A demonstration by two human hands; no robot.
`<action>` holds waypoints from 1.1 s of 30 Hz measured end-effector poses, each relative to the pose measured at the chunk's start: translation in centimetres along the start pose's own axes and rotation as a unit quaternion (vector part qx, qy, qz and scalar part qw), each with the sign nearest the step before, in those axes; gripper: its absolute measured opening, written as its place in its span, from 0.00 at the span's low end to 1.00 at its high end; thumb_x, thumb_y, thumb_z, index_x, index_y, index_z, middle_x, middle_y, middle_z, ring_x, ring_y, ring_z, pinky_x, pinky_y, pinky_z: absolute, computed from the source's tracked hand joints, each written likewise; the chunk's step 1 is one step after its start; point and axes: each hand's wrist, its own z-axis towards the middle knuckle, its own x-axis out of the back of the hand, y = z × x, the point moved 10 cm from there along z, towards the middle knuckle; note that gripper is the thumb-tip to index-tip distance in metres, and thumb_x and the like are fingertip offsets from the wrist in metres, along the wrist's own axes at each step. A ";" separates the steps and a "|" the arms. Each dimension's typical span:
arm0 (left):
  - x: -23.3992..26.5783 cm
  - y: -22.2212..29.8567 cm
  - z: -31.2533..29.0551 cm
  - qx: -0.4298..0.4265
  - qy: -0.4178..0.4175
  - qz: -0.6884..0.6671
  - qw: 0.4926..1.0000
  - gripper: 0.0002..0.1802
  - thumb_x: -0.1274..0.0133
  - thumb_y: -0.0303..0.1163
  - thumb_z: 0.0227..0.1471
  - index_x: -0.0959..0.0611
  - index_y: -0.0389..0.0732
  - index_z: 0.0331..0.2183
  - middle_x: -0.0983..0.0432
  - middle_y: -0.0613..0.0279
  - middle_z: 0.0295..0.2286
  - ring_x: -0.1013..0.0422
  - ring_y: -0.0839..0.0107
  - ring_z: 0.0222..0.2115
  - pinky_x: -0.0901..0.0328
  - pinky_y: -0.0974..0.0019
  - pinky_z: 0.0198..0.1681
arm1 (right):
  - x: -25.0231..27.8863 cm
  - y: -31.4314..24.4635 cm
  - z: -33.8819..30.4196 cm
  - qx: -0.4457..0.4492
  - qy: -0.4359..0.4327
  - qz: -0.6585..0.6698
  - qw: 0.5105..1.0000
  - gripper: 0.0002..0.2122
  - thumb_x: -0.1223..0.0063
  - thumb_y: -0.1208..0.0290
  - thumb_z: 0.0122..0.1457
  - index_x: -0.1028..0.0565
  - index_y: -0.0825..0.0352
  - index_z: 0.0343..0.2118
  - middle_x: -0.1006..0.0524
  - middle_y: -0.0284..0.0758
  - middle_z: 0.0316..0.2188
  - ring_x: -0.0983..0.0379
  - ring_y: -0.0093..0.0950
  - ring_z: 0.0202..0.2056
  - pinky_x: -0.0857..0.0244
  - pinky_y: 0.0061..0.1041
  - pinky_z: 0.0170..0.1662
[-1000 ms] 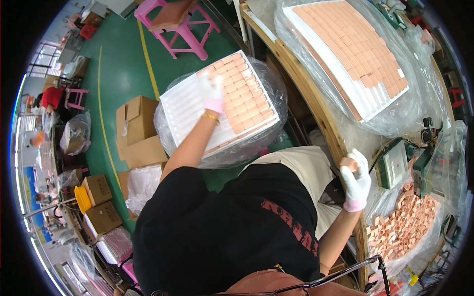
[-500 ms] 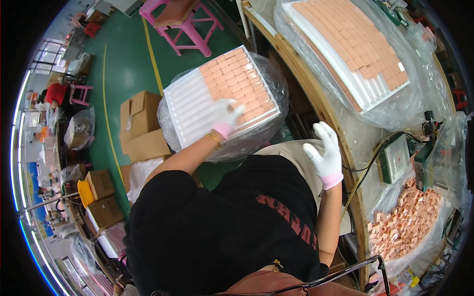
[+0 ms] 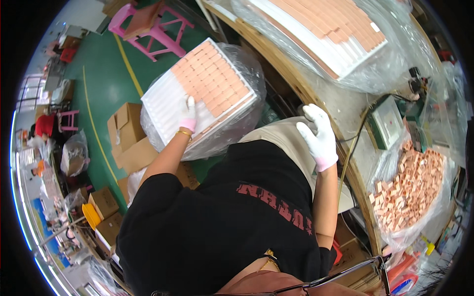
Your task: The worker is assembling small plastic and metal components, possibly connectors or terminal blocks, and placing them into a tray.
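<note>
My left hand (image 3: 188, 114), in a white glove with a pink cuff, is over a white grooved tray (image 3: 159, 104). Its fingertips are pressed together at the border between the bare grooves and the rows of small salmon-pink blocks (image 3: 212, 76). Whatever those fingers hold, if anything, is too small to make out. The tray rests on clear plastic wrapping at my left. My right hand (image 3: 319, 140), gloved the same way, is raised beside the workbench edge, thumb and fingers apart, with nothing in it.
On the workbench (image 3: 340, 106) at right lie a second tray of pink blocks (image 3: 321, 22), a green-and-white device (image 3: 386, 121) with cables, and a loose heap of pink pieces (image 3: 410, 187) on plastic. Cardboard boxes (image 3: 129, 128) and a pink stool (image 3: 160, 32) stand on the green floor.
My left hand has moved left across the tray, from over the blocks to their border with the bare grooves. The whole view has shifted; my right hand stays raised and open.
</note>
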 end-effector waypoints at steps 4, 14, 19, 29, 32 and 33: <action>-0.8 1.3 0.8 -0.034 0.041 0.005 0.999 0.28 0.58 0.47 0.60 0.32 0.34 0.51 0.33 0.42 0.49 0.37 0.49 0.52 0.43 0.58 0.55 | 4.4 -2.0 -1.3 0.020 0.048 -0.081 0.995 0.22 0.38 0.66 0.50 0.27 0.63 0.49 0.33 0.43 0.52 0.33 0.36 0.49 0.34 0.29 0.47; -7.6 27.5 5.6 -0.258 0.047 -0.177 0.948 0.20 0.47 0.31 0.54 0.28 0.34 0.48 0.32 0.53 0.47 0.33 0.64 0.45 0.35 0.64 0.48 | 28.0 6.4 -23.0 -0.299 0.313 -0.481 0.762 0.26 0.39 0.69 0.46 0.30 0.63 0.51 0.29 0.46 0.42 0.30 0.43 0.42 0.35 0.36 0.47; -13.2 40.4 6.3 -0.438 -0.008 -0.073 0.896 0.14 0.45 0.33 0.50 0.21 0.38 0.40 0.25 0.52 0.38 0.30 0.58 0.39 0.35 0.60 0.45 | 28.5 8.4 -25.4 -0.339 0.318 -0.436 0.771 0.27 0.38 0.64 0.45 0.29 0.60 0.51 0.28 0.44 0.41 0.30 0.43 0.42 0.35 0.37 0.47; -20.9 50.5 0.7 -0.690 -0.220 0.175 0.667 0.14 0.40 0.29 0.36 0.22 0.41 0.32 0.28 0.57 0.29 0.34 0.54 0.38 0.38 0.56 0.43 | 28.7 7.7 -13.9 -0.177 0.349 -0.481 0.784 0.11 0.42 0.62 0.49 0.22 0.60 0.35 0.26 0.38 0.33 0.29 0.39 0.36 0.33 0.36 0.39; -21.1 50.8 0.7 -0.676 -0.254 0.176 0.669 0.14 0.40 0.27 0.35 0.22 0.41 0.30 0.28 0.57 0.29 0.33 0.54 0.37 0.38 0.57 0.43 | 29.4 8.8 -12.7 -0.210 0.337 -0.458 0.795 0.12 0.39 0.61 0.47 0.22 0.58 0.35 0.26 0.37 0.30 0.28 0.37 0.35 0.32 0.35 0.37; -21.3 50.9 0.8 -0.662 -0.264 0.177 0.679 0.13 0.39 0.26 0.35 0.22 0.41 0.29 0.28 0.58 0.29 0.33 0.55 0.37 0.38 0.57 0.43 | 29.4 8.5 -12.8 -0.199 0.332 -0.463 0.797 0.13 0.38 0.59 0.46 0.22 0.57 0.35 0.26 0.36 0.30 0.28 0.37 0.35 0.32 0.34 0.37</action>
